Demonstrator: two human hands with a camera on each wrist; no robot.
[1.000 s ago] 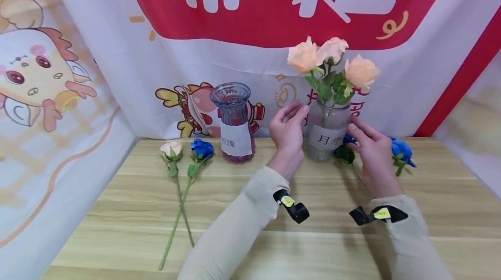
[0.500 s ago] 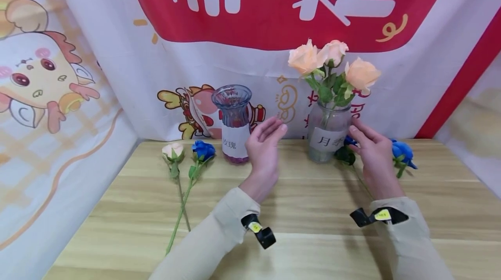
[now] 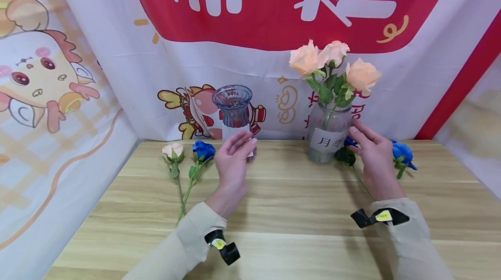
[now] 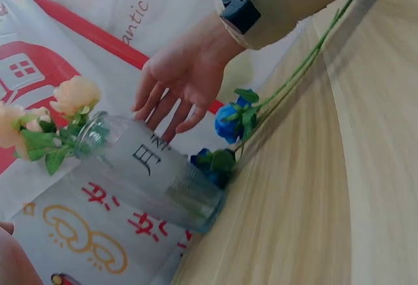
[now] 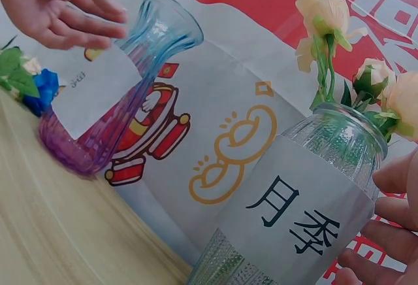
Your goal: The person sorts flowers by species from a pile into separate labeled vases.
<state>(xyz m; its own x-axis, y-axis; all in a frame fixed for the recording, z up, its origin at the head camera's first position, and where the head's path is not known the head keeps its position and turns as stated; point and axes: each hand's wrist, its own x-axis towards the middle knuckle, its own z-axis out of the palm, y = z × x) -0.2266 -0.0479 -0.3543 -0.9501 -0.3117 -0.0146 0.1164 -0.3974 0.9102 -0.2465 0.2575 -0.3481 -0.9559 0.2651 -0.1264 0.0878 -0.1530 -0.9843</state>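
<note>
Wood-grain counter (image 3: 297,215), printed cloth (image 3: 258,32) behind.
We find the right hand (image 3: 375,158), grip loose, just beside the upright jar (image 3: 328,141) of peach roses (image 3: 362,75) — left hand (image 3: 232,165), likewise loose, near the blue-purple vase (image 3: 235,112).

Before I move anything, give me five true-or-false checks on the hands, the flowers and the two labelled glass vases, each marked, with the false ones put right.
1. Three peach flowers stand in the clear, jar-shaped glass vase. True.
2. In the head view, the left hand partly covers the ribbed, blue-to-purple glass vase. True.
3. A flower stands in the blue-to-purple glass vase. False: no flower stands in it.
4. The right hand is nearer the blue-to-purple glass vase than the clear one. False: it is right beside the clear one.
5. In the head view, a pale peach flower and a blue flower lie on the wood-grained table, left of the blue-to-purple glass vase. True.
</note>
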